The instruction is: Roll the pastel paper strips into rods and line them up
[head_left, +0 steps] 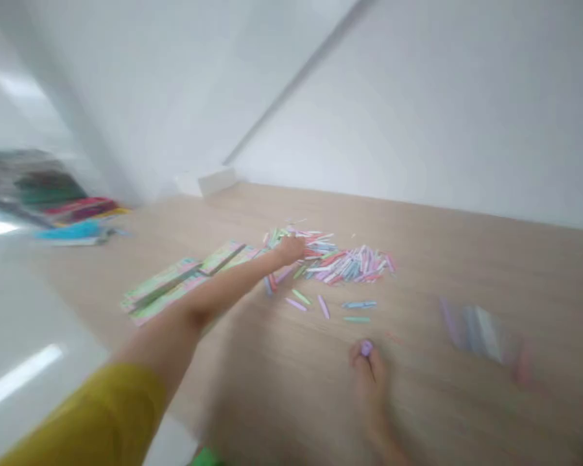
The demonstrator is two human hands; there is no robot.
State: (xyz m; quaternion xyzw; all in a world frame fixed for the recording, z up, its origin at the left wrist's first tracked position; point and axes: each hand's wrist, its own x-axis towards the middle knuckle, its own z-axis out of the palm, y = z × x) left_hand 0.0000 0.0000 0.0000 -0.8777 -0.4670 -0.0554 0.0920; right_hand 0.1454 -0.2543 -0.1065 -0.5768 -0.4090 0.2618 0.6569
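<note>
My left hand [291, 249] reaches across to the left part of a heap of slim pastel pen-like sticks [350, 264]. Its fingers look curled in among them, but blur hides what they hold. Closer to me, my right hand [370, 375] is closed around a purple stick [366, 348], whose round end points up. Between hand and heap lie several loose sticks, among them a green stick [357, 319], a blue stick [359, 304] and a purple stick [323, 307].
Flat printed boxes [162, 285] in green and pink lie left of the heap. A blurred group of sticks [483, 333] is at the right. A white box [217, 181] stands at the back by the wall. Colourful packets [80, 220] sit at the table's far left edge.
</note>
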